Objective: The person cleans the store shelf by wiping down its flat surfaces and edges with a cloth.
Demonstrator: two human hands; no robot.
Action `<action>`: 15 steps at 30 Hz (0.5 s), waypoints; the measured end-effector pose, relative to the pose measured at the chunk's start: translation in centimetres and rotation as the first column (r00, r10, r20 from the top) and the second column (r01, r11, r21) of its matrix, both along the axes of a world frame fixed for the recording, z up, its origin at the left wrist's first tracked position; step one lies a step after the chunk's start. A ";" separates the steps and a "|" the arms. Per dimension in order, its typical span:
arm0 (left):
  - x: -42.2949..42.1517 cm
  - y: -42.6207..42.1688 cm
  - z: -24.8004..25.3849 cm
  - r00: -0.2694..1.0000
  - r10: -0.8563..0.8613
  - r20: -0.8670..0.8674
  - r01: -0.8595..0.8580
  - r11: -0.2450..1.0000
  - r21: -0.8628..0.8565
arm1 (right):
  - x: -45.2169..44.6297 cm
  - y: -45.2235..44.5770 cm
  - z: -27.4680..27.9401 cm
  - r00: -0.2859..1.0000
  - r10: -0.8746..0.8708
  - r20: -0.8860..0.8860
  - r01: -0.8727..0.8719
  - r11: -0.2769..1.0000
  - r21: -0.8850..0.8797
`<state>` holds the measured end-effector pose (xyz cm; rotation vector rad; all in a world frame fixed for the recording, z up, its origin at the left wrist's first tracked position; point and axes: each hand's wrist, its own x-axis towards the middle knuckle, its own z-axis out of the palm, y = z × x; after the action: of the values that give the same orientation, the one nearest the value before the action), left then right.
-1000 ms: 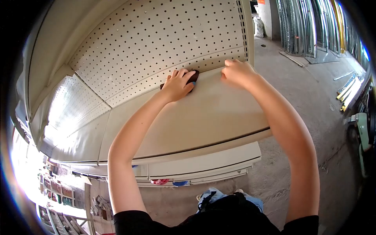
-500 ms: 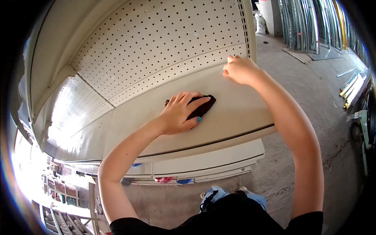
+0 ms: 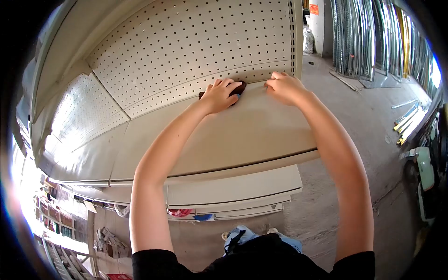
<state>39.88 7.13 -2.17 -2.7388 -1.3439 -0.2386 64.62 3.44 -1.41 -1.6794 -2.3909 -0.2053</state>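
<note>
1. Leaning over the long beige shelf, we are wearing a black top and reaching both bare arms across the front edge; below it, lower shelves are jutting out, with a red item and a blue item showing beneath.
2. Our left hand is pressing a dark cloth to the shelf's back part, close to the perforated panel. The grip is fairly narrow, fingers bending over the cloth while its dark ends are poking out on both sides.
3. Our right hand is curling its fingers in narrow, near the back edge and to the right of the cloth. We are seeing nothing in it, and we cannot tell whether it is touching the shelf.
4. By our judgement, we are working the cloth along the seam where shelf and panel are meeting. Moving it from here is calling for even pressure under the left fingers, cloth flat between skin and metal, and room beside the right hand.
5. Farther off, the concrete floor is stretching away, and long metal pieces are standing upright.
</note>
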 end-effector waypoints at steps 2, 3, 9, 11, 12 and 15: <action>-0.1 -0.7 0.2 1.000 -0.023 0.018 0.023 1.000 -0.016 | 0.3 0.6 -0.1 1.000 0.010 0.006 -0.010 1.000 -0.002; -0.1 -1.3 0.5 0.998 -0.057 0.017 0.057 0.998 -0.025 | 0.3 0.5 0.0 1.000 0.008 0.009 -0.008 1.000 0.001; -0.9 -9.1 1.4 0.957 -0.286 0.050 0.289 0.956 -0.055 | 0.2 -0.4 0.8 0.999 0.023 -0.046 -0.025 0.999 -0.046; -1.1 -10.9 1.4 0.934 -0.352 0.058 0.354 0.934 -0.048 | 0.3 -0.3 0.9 0.999 0.026 -0.033 -0.028 0.997 -0.067; -1.1 -11.1 1.4 0.939 -0.339 0.065 0.342 0.938 -0.060 | 0.3 -0.2 1.0 0.999 0.024 -0.035 -0.026 0.997 -0.072; -0.5 -11.3 1.8 0.956 -0.282 0.081 0.289 0.953 -0.094 | 0.1 -0.3 1.3 0.999 0.020 -0.041 -0.024 0.994 -0.103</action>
<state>39.35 -4.16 -0.33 -3.0357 -0.9933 -0.2869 64.74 3.14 -0.14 -1.6826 -2.4282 -0.0450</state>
